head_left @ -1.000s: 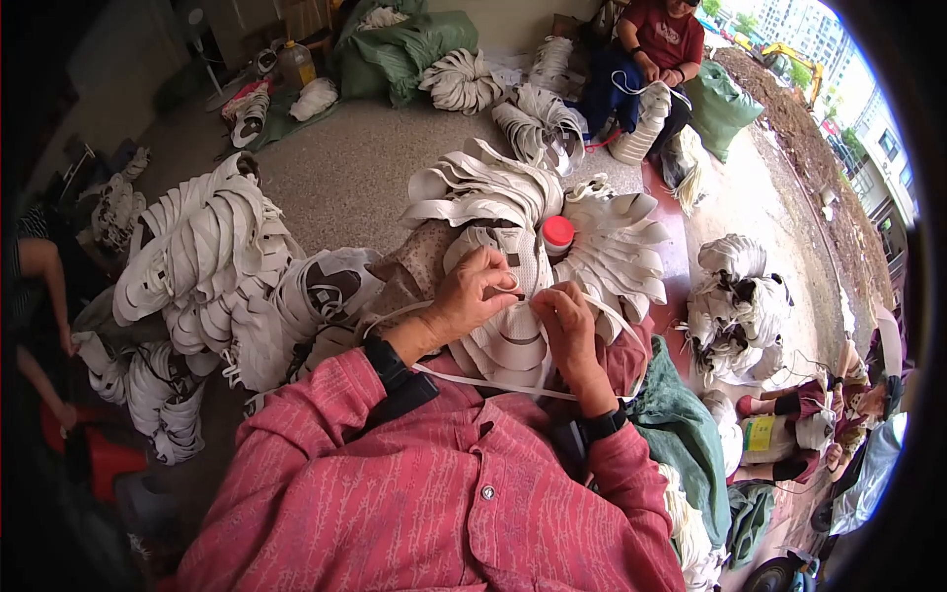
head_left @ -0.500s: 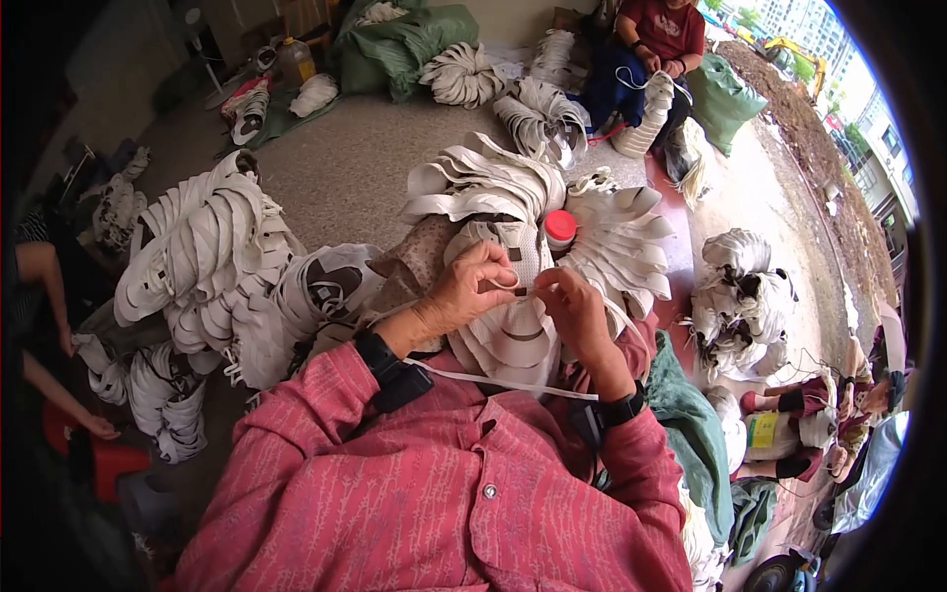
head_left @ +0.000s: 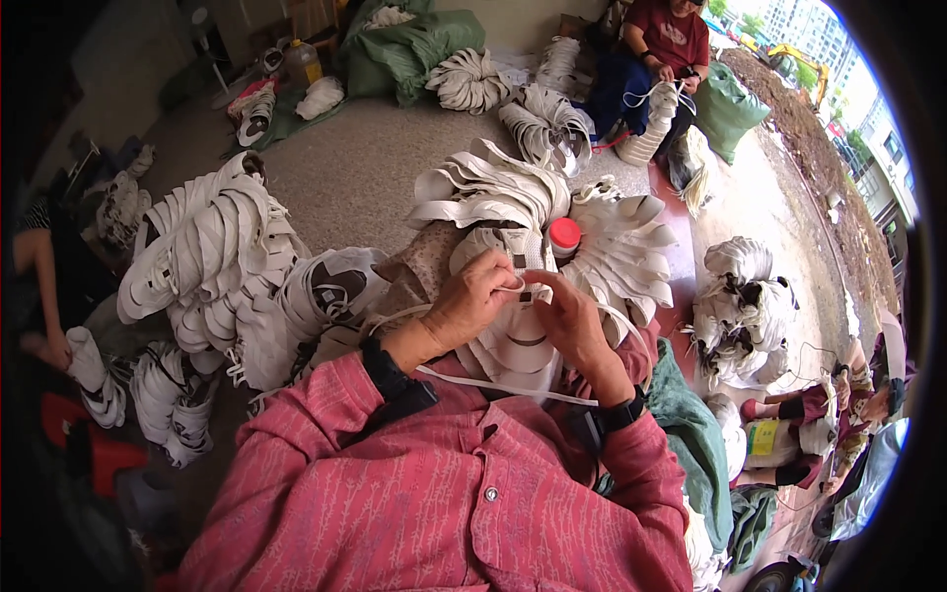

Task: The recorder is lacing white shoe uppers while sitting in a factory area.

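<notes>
My left hand (head_left: 473,301) and my right hand (head_left: 570,318) meet over a white shoe upper (head_left: 513,340) that lies on my lap. The left fingers pinch its top edge, and the right fingers grip the same edge from the other side. A white lace (head_left: 513,388) runs across my lap below the hands. Fans of stacked white shoe uppers (head_left: 493,187) spread just beyond the hands. A small bottle with a red cap (head_left: 563,237) stands among them.
A big heap of white uppers (head_left: 207,266) lies at my left on the grey carpet (head_left: 355,168). Another pile (head_left: 740,301) is at my right. A person in a red shirt (head_left: 671,39) sits at the far end with more bundles. Green sacks (head_left: 404,44) lie behind.
My right hand has moved up and left until it meets the left hand at the upper's top edge. The view has tilted slightly.
</notes>
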{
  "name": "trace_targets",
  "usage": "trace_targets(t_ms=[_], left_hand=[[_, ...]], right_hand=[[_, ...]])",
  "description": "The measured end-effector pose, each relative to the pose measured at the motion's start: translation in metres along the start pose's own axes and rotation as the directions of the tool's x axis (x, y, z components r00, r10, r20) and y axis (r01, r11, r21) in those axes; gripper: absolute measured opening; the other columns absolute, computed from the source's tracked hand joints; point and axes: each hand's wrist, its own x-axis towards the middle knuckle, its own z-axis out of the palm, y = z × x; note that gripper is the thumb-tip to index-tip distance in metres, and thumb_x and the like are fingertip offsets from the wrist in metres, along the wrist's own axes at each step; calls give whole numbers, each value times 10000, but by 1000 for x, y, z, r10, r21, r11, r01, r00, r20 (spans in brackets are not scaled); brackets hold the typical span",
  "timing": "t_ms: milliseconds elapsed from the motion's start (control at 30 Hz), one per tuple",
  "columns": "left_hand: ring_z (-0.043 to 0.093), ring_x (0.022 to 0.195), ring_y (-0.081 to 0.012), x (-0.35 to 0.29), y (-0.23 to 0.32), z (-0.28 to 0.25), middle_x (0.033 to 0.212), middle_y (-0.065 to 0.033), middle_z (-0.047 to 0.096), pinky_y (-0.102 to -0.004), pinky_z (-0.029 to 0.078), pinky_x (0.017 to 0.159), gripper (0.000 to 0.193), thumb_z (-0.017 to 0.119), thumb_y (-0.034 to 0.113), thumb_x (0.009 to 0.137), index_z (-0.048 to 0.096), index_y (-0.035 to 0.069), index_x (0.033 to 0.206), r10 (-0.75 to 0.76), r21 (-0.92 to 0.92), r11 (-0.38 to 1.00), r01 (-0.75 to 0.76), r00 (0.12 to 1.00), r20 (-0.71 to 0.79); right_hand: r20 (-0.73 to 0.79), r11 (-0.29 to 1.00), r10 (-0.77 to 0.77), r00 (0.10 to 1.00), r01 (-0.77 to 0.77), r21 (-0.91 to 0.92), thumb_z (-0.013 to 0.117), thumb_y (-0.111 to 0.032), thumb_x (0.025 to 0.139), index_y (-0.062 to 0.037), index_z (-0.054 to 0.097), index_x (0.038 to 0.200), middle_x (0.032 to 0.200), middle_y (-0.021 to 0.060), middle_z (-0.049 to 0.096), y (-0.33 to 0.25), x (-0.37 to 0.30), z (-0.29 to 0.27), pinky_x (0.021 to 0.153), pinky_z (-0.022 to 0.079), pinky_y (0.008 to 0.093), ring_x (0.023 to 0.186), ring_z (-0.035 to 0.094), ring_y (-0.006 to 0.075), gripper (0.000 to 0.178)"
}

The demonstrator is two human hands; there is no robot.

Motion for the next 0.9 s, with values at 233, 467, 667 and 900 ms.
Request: trace_targets(t_ms=[233, 467, 667, 900], left_hand=[[549, 992, -213, 4, 3, -10, 1049, -83, 513, -295, 486, 811, 237, 728, 43, 770, 639, -5, 984, -71, -110, 991, 81, 994, 88], [577, 891, -199, 5, 1, -7, 1038, -85, 490, -285, 514, 692, 253, 727, 34, 733, 645, -8, 968, -66, -91, 993, 74, 994, 89], [558, 930, -216, 5, 7, -8, 1001, -80, 498, -312, 503, 752, 229, 742, 46, 722, 649, 17, 930, -64, -30, 997, 67, 992, 105], [606, 865, -278, 7, 19, 1, 981, -81, 496, -381, 509, 710, 205, 729, 127, 766, 598, 65, 911, -17, 331, 944, -16, 995, 95]], right_hand=[[-113, 994, -71, 991, 61, -92, 648, -100, 835, -78, 651, 995, 1108, 115, 567, 25, 0, 3, 743, 503, 382, 853, 624, 316, 161], [-145, 982, -185, 972, 177, -67, 628, -68, 845, -67, 648, 934, 1114, 106, 566, 28, 4, 2, 762, 499, 394, 895, 625, 322, 91], [-9, 967, -247, 969, 246, -57, 610, -63, 850, -55, 624, 908, 1123, 81, 573, 22, 9, -4, 710, 504, 402, 841, 637, 319, 60], [43, 979, -192, 981, 194, -55, 586, -107, 877, -56, 624, 923, 1135, 80, 575, 23, 9, -9, 738, 500, 394, 856, 634, 319, 78]])
